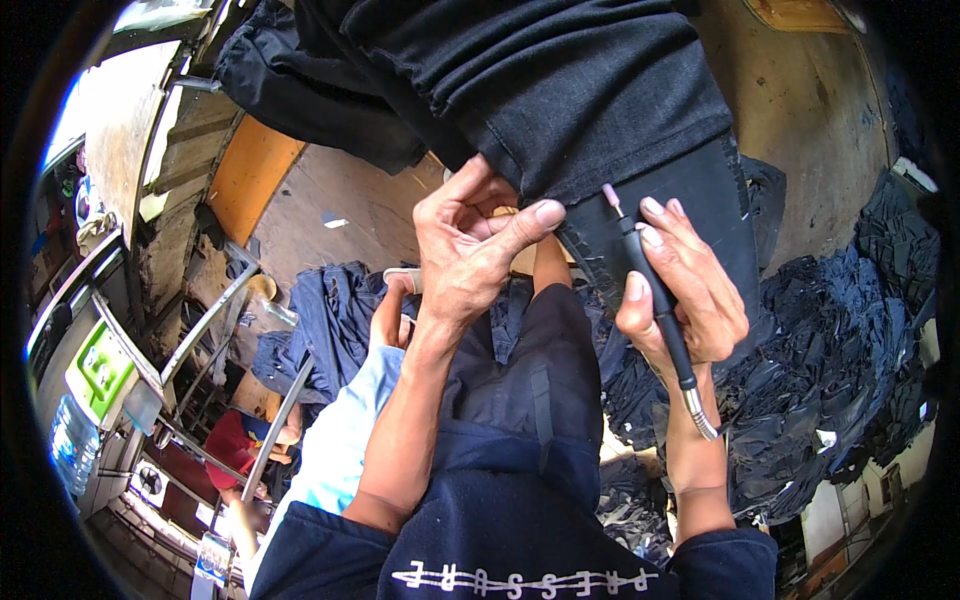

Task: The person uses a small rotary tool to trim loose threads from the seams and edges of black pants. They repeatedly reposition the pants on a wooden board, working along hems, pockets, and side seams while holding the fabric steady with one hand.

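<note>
A black denim garment (560, 90), with a stitched hem, is drawn over a flat black board (700, 215). My left hand (460, 245) pinches the hem's near left corner between thumb and fingers. In my right hand (705, 300) is a slim black rotary grinder (652, 275), held like a pen. Its pink stone tip (610, 194) points away from me, at the hem's edge; whether it touches the cloth I cannot tell. A silver flexible shaft (697, 410) leaves the tool's rear end, over my right wrist.
Dark garments (830, 340) lie heaped at the right, and blue denim (335, 310) lies to the left. A metal frame (275, 430), a green tray (103, 370) and a large water bottle (75, 445) stand at far left. A person in red (232, 445) is beyond the frame.
</note>
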A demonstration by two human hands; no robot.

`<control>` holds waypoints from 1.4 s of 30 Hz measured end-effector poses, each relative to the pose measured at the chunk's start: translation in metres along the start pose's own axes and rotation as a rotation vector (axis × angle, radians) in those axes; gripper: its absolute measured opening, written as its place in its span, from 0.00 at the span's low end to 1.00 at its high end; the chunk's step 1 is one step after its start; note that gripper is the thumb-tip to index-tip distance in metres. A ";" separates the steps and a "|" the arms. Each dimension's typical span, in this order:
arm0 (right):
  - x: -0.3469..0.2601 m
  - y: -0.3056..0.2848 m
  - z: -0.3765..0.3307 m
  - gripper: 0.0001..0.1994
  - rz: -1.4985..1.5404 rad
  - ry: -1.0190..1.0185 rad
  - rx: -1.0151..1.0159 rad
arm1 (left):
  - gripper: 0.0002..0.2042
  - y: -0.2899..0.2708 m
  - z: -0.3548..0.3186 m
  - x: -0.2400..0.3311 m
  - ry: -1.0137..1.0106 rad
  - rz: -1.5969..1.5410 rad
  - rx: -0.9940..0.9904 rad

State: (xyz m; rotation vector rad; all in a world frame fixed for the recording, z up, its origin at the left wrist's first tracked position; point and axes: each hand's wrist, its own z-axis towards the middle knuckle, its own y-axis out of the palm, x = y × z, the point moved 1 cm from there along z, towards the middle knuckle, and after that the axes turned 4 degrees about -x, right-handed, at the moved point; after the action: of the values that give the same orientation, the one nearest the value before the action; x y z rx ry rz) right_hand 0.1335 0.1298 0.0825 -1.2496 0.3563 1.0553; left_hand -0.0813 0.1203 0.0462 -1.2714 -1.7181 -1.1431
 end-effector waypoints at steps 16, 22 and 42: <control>-0.001 0.002 0.000 0.16 -0.002 -0.020 -0.038 | 0.14 -0.002 -0.002 0.000 -0.004 -0.016 -0.015; 0.001 0.001 -0.001 0.16 -0.023 -0.010 -0.006 | 0.13 -0.007 -0.001 -0.001 -0.012 0.077 -0.024; 0.009 -0.014 0.003 0.15 0.116 0.114 0.096 | 0.13 -0.002 -0.001 0.005 -0.035 0.068 0.033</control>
State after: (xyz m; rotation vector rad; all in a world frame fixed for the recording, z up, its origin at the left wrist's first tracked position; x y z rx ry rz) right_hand 0.1481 0.1376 0.0849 -1.2169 0.5666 1.0550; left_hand -0.0843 0.1205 0.0505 -1.3272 -1.6989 -1.0549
